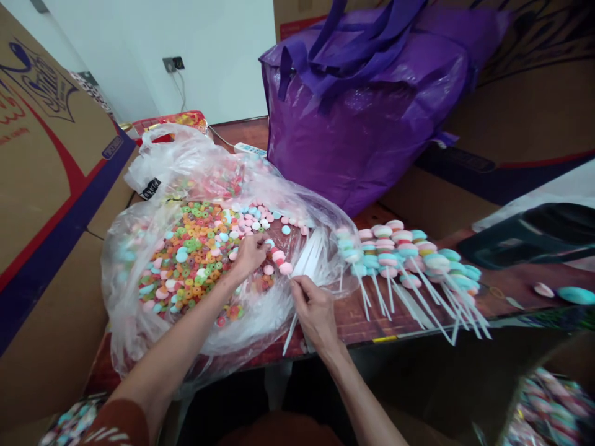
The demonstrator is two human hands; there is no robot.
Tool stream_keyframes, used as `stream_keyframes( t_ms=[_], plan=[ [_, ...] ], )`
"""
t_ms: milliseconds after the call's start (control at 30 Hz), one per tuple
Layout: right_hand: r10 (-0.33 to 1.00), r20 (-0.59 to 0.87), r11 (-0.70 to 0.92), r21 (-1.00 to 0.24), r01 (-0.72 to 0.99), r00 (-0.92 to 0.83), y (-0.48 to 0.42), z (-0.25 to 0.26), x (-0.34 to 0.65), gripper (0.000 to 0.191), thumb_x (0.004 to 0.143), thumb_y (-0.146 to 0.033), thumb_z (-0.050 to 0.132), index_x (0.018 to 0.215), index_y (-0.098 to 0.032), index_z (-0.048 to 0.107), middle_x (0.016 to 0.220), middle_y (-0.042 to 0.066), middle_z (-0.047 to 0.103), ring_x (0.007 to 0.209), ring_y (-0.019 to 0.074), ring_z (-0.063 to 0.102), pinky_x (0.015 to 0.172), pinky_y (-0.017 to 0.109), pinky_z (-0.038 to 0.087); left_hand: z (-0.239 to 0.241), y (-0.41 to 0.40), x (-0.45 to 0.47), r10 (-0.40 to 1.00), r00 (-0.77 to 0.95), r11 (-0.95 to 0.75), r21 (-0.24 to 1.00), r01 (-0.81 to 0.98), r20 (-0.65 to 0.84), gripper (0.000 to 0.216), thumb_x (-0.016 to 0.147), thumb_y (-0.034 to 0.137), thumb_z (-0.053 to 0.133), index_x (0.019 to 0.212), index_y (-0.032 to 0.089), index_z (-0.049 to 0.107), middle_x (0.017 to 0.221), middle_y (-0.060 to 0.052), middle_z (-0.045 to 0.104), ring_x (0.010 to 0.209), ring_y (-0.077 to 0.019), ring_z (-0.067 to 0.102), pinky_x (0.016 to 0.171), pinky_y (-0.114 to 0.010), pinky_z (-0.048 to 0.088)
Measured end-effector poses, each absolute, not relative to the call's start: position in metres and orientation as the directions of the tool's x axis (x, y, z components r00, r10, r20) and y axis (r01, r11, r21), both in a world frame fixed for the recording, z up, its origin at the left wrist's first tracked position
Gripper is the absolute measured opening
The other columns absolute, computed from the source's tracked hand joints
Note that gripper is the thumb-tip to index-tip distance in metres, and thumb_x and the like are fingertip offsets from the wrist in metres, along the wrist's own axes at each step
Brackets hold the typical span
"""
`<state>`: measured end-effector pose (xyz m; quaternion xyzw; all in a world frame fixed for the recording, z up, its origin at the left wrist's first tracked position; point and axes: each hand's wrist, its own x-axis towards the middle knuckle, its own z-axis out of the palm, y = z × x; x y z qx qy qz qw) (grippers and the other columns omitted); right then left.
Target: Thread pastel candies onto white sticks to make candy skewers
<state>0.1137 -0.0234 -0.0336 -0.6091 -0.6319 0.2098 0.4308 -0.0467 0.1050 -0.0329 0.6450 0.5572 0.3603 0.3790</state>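
Observation:
A clear plastic bag lies open on the table, holding a heap of small colourful ring candies and round pastel candies. My left hand reaches into the bag, its fingers curled down among the pastel candies by a pink one. My right hand is closed round a white plastic stick with a pink candy at its upper end. A loose bundle of white sticks lies just above this hand. Finished candy skewers lie in a row to the right.
A large purple bag stands behind the table. Cardboard boxes close in the left side. A dark stool sits at the right. A white power strip lies at the back. More packed candies show at bottom right.

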Motion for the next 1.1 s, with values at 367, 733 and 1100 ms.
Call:
stream_keyframes(
  t_ms=[367, 733, 1100],
  plan=[
    [0.954, 0.281, 0.157, -0.762, 0.629, 0.101, -0.023, -0.036, 0.114, 0.030, 0.096, -0.031, 0.045, 0.082, -0.019, 0.067, 0.061, -0.002, 0.056, 0.053, 0.0118, 0.050, 0.058, 0.022, 0.035, -0.039, 0.107, -0.052, 0.980, 0.199, -0.089, 0.937, 0.338, 0.022, 0.016, 0.083, 0.022, 0.057, 0.082, 0.015, 0.071, 0.070, 0.001, 0.064, 0.065, -0.0129, 0.055, 0.065, -0.023, 0.044],
    [0.958, 0.268, 0.141, -0.755, 0.641, 0.105, -0.022, -0.036, 0.112, 0.031, 0.096, -0.033, 0.045, 0.081, -0.018, 0.068, 0.059, -0.002, 0.054, 0.052, 0.0117, 0.047, 0.058, 0.023, 0.033, -0.033, 0.100, -0.044, 0.989, 0.150, -0.029, 0.958, 0.287, -0.015, 0.013, 0.079, 0.019, 0.059, 0.082, 0.013, 0.070, 0.068, 0.000, 0.066, 0.060, -0.0115, 0.057, 0.058, -0.021, 0.042],
    [0.962, 0.248, 0.125, -0.771, 0.624, 0.114, -0.022, -0.037, 0.114, 0.031, 0.095, -0.032, 0.045, 0.078, -0.019, 0.066, 0.058, -0.003, 0.049, 0.052, 0.0116, 0.045, 0.058, 0.023, 0.032, -0.027, 0.089, -0.038, 0.987, 0.114, -0.152, 0.881, 0.448, 0.112, 0.017, 0.081, 0.010, 0.059, 0.089, 0.014, 0.073, 0.087, -0.004, 0.071, 0.079, -0.0151, 0.063, 0.076, -0.027, 0.049]
  ],
)
